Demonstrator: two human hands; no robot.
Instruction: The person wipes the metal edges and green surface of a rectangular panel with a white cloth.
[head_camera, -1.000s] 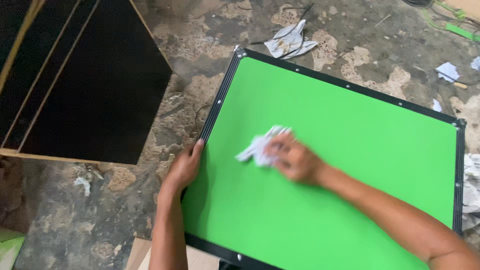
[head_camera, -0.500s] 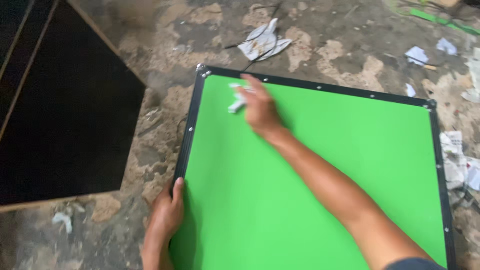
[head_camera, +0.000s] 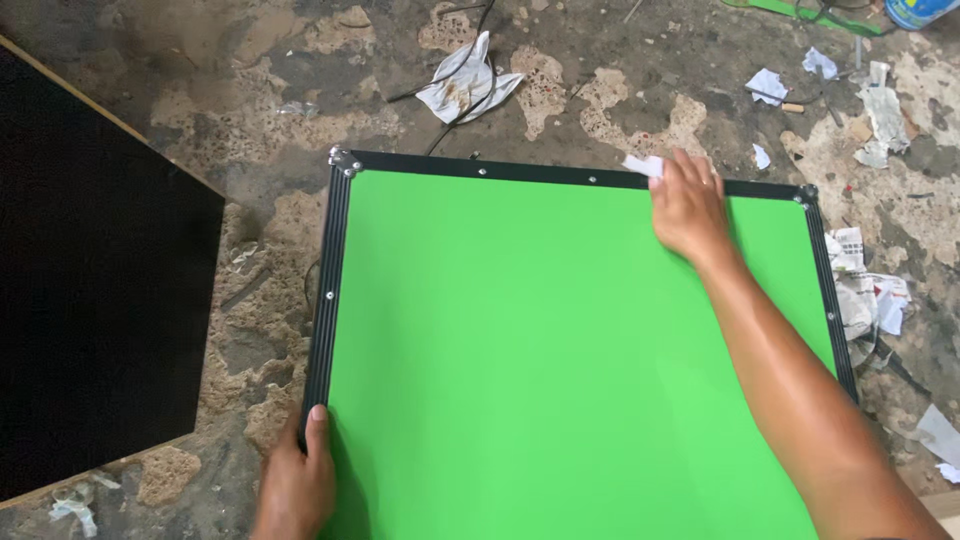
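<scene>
Two hands were on one board, and that was the whole picture: a big green panel (head_camera: 560, 350) with a black metal-edged frame lay flat on the rough floor (head_camera: 250, 110), filling the middle of the view. Right hand (head_camera: 688, 205) was up at the far edge, toward the right corner, fingers pressed together over a small white wad of cloth or paper (head_camera: 643, 165), which poked out at the fingertips right on the black rim; palm down, so it looked like a wiping grip, the pad flattened against the surface. Left hand (head_camera: 296, 482) was at the near left corner, thumb hooked over the frame, the other fingers hidden below the edge, a hold that likely kept the panel from sliding under the push of the other arm.

One dark board (head_camera: 90, 290) with a pale wooden edge lay well apart on the left, off the panel. Count of scraps: one crumpled white rag or paper (head_camera: 462, 85) on the floor just beyond the far edge, with a dark cable running past it, and roughly four or five smaller white bits scattered far right. One bunch of newspaper (head_camera: 865, 290) sat just beside the right frame edge. One blue tub (head_camera: 920, 12) peeked in at the far right corner
</scene>
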